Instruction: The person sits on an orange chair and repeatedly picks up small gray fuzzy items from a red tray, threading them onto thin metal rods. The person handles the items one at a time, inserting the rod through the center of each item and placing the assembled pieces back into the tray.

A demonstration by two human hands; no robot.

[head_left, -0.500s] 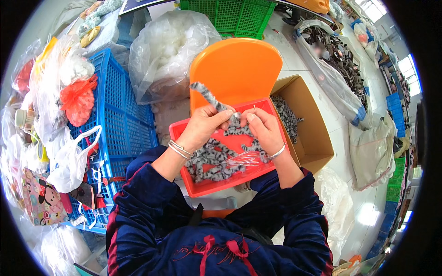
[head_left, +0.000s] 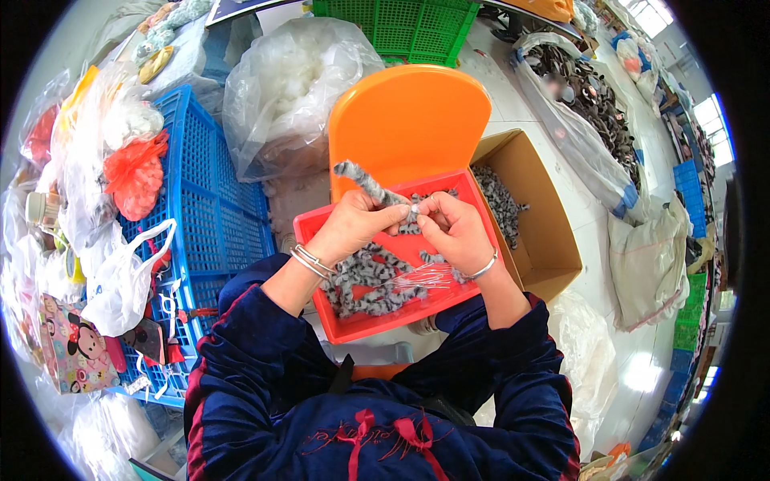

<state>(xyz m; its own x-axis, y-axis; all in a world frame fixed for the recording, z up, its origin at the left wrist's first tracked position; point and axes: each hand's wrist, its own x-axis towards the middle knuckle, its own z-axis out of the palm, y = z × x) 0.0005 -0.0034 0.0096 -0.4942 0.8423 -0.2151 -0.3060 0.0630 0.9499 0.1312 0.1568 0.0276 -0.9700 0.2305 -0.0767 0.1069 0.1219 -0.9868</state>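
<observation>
My left hand [head_left: 355, 224] grips a long grey-and-white striped plush tail [head_left: 362, 183] that sticks up and to the left. My right hand [head_left: 451, 230] pinches the tail's near end, the fingertips of both hands meeting above a red plastic tray [head_left: 321, 231]. The tray rests on my lap and holds several more striped plush pieces [head_left: 370, 282] and a bundle of thin clear strands [head_left: 417, 278]. I wear silver bangles on both wrists and dark blue sleeves.
An orange plastic chair back [head_left: 407, 120] stands behind the tray. A cardboard box [head_left: 545, 232] with more striped pieces sits at right. A blue crate [head_left: 210, 200] with bags is at left, a clear bag of white stuffing [head_left: 289, 84] and a green crate [head_left: 405, 24] beyond.
The tail in my left hand has tilted a little; both hands stay together over the tray, my right fingers now at the tail's end.
</observation>
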